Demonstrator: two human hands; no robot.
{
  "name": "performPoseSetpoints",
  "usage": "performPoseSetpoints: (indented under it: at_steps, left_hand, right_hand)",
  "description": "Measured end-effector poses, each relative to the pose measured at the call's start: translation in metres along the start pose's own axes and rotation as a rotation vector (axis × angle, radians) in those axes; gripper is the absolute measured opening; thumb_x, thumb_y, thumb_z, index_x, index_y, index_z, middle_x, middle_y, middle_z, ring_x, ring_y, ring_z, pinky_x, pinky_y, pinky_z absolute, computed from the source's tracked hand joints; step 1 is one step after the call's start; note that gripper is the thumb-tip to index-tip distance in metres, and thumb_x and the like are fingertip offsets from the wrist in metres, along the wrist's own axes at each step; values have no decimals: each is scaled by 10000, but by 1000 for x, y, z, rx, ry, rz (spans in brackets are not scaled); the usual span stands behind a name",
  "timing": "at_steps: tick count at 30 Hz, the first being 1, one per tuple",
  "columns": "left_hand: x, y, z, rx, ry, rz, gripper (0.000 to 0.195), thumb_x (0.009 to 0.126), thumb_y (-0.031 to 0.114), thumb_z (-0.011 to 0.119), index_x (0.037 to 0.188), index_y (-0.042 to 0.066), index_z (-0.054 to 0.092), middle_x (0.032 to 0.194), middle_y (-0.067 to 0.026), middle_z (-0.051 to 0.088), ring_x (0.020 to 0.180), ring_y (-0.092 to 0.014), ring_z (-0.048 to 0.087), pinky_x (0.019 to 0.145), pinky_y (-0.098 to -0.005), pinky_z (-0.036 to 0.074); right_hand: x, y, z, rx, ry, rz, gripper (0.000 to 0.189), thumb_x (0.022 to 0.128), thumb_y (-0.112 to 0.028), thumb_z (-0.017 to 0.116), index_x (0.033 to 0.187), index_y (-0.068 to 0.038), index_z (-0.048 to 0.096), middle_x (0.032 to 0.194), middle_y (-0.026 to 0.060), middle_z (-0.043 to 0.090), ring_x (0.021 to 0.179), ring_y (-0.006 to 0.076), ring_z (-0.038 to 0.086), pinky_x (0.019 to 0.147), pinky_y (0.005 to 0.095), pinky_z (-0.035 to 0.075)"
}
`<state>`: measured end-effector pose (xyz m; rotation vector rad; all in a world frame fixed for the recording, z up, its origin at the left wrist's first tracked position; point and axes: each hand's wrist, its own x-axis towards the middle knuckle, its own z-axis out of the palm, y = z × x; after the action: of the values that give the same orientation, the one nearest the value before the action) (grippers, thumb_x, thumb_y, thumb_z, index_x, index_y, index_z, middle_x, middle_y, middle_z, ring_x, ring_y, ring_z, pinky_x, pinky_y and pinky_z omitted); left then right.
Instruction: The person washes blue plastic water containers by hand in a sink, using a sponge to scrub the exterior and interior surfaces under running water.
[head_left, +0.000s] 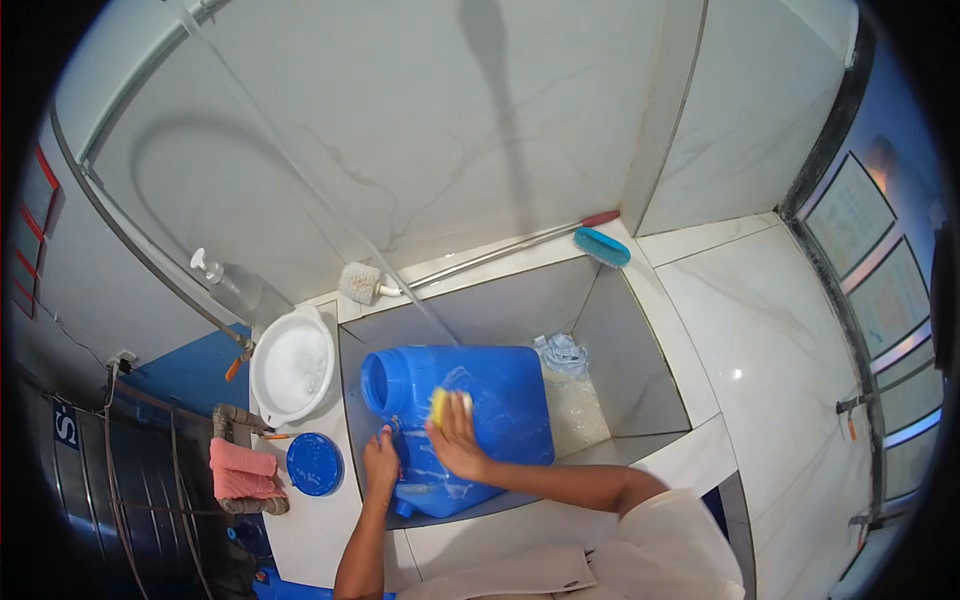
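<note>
A large blue plastic water container (502, 397) lies on its side in the tiled sink basin (645, 367), its wide uncapped neck pointing left. Streaks of suds mark its upper face. My right hand (457, 442) presses a yellow sponge (439, 405) against that face. Below the neck, my left hand (381, 457) grips the container near its handle; the fingers are partly hidden behind the edge. The round blue lid (314, 464) rests on the white counter to the left. Behind it stands a white basin (294, 366) of foamy water.
A clear pump bottle (247, 289) stands behind the basin. A long-handled round brush (364, 283) and a teal scrub brush (602, 247) lie along the back ledge. A crumpled striped cloth (562, 354) sits in the sink. Pink towels (244, 470) hang on a pipe at left.
</note>
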<state>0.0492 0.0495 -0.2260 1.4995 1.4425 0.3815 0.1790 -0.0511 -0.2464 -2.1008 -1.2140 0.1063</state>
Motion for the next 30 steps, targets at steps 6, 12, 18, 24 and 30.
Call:
performPoseSetpoints:
  at_steps: [6, 12, 18, 24, 30]
  left_hand:
    - [-27, 46, 19, 376, -70, 337, 463, 922, 398, 415, 901, -35, 577, 706, -267, 594, 701, -439, 591, 659, -493, 460]
    - [-83, 112, 44, 758, -281, 765, 490, 884, 487, 449, 832, 21, 590, 646, -224, 606, 654, -402, 616, 591, -495, 476]
    - [-97, 202, 123, 875, -400, 1160, 394, 840, 410, 541, 847, 19, 593, 751, -170, 627, 833, -340, 608, 737, -451, 463]
    - [-43, 190, 181, 511, 116, 1373, 402, 808, 226, 558, 1067, -67, 466, 1058, -241, 570, 1088, -385, 498, 993, -437, 328]
    - [-33, 181, 119, 427, -566, 687, 538, 816, 202, 543, 1236, -55, 325, 996, -310, 569, 931, -426, 569, 822, -455, 434]
  right_hand:
    - [100, 146, -79, 471, -231, 265, 432, 925, -288, 408, 1183, 48, 495, 1182, 230, 513, 1141, 342, 454, 987, 383, 324]
    - [121, 122, -174, 570, -368, 64, 410, 914, -296, 406, 1121, 18, 568, 1057, 158, 604, 983, 244, 565, 865, 325, 427]
    - [61, 273, -192, 959, -782, 892, 488, 928, -390, 411, 1284, -59, 461, 1153, 130, 575, 1107, 213, 519, 951, 362, 411]
    - [82, 183, -183, 975, -158, 540, 513, 970, -388, 319, 1312, -11, 381, 1278, 155, 459, 1190, 265, 428, 1027, 368, 319]
    - [105, 94, -173, -36, 409, -211, 348, 925, -235, 386, 1139, 24, 477, 1090, 194, 503, 1071, 375, 420, 942, 426, 327]
